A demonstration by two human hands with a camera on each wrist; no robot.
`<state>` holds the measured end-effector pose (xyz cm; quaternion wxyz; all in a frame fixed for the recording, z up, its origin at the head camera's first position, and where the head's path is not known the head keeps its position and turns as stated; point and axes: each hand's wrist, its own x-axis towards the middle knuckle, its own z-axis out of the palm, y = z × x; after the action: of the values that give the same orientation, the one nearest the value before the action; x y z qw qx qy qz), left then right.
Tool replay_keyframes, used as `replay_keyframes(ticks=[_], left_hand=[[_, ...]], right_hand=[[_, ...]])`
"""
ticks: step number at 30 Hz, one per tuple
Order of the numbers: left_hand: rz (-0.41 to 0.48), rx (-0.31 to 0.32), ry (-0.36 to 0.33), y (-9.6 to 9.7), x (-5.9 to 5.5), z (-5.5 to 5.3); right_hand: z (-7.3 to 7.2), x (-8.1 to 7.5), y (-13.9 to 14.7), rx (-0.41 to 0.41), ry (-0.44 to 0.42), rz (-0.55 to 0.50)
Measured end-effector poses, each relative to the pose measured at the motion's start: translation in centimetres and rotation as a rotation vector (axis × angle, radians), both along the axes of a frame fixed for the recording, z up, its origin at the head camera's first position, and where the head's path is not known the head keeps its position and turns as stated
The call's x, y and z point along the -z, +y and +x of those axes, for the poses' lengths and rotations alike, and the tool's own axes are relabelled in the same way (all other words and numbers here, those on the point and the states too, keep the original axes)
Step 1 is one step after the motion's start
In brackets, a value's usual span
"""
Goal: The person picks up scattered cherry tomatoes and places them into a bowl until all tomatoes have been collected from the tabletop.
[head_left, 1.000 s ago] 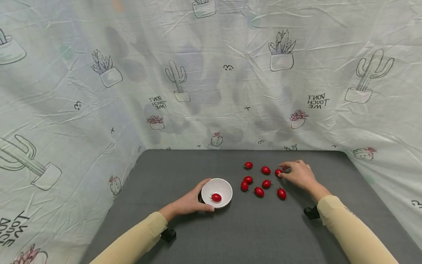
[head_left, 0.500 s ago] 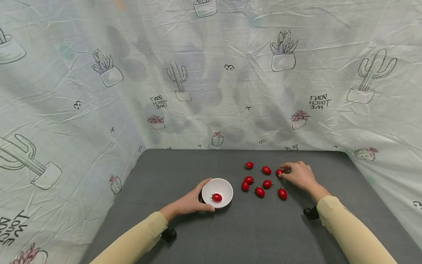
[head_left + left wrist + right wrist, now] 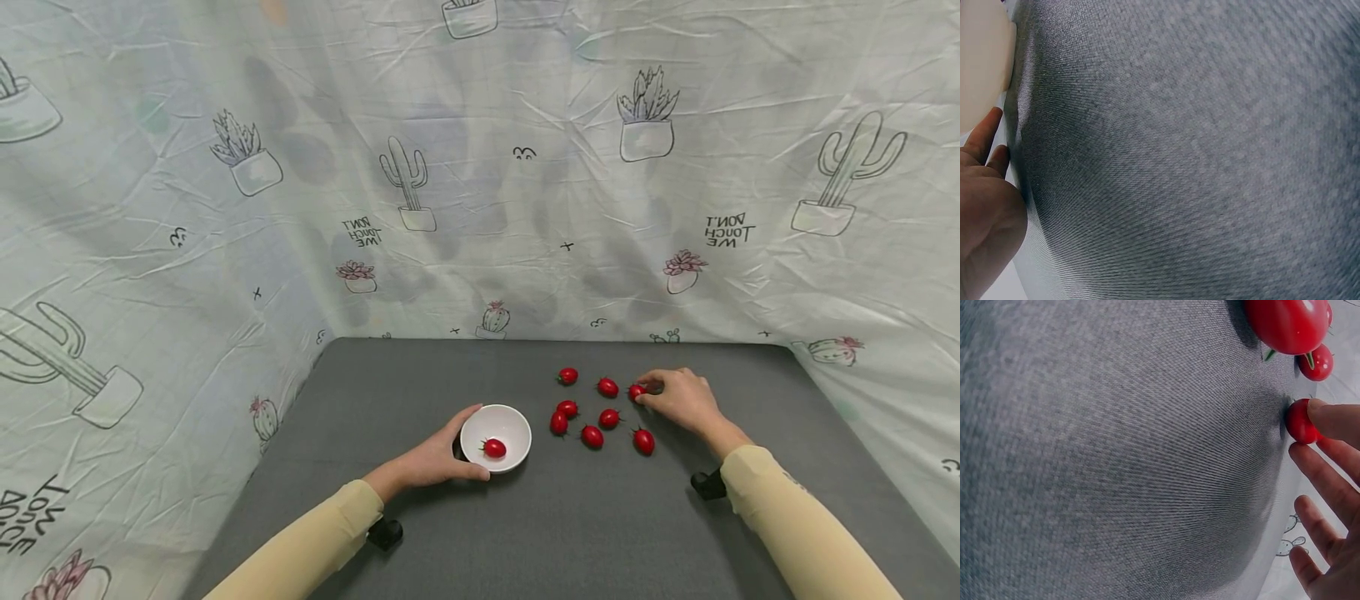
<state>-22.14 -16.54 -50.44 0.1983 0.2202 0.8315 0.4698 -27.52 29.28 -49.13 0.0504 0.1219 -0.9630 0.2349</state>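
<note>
In the head view my left hand (image 3: 435, 458) holds a small white bowl (image 3: 497, 422) by its left side, with fingers behind and thumb in front. One red cherry tomato (image 3: 493, 448) lies inside the bowl. To the right, my right hand (image 3: 681, 402) pinches another cherry tomato (image 3: 636, 392) between thumb and fingers, low at the table. The right wrist view shows the thumb on this tomato (image 3: 1300, 422), with the other fingers spread below. In the left wrist view, fingertips reach toward the underside of the bowl (image 3: 985, 62).
Several loose cherry tomatoes (image 3: 608, 419) lie on the grey table (image 3: 570, 525) between the bowl and my right hand. One tomato (image 3: 643, 442) sits just in front of that hand. A white cactus-print curtain (image 3: 465, 192) hangs behind the table and along its sides.
</note>
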Motion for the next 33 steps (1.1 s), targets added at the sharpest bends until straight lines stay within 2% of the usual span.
replay_keyframes(ticks=[20,33], left_hand=[[0.004,-0.001,0.003,0.07,0.14,-0.18],[-0.004,-0.007,-0.007,0.07,-0.04,-0.12]], right_hand=[[-0.09,0.35,0.38,-0.005,-0.038,-0.069],[-0.33,0.2,0.55,0.005,-0.05,-0.078]])
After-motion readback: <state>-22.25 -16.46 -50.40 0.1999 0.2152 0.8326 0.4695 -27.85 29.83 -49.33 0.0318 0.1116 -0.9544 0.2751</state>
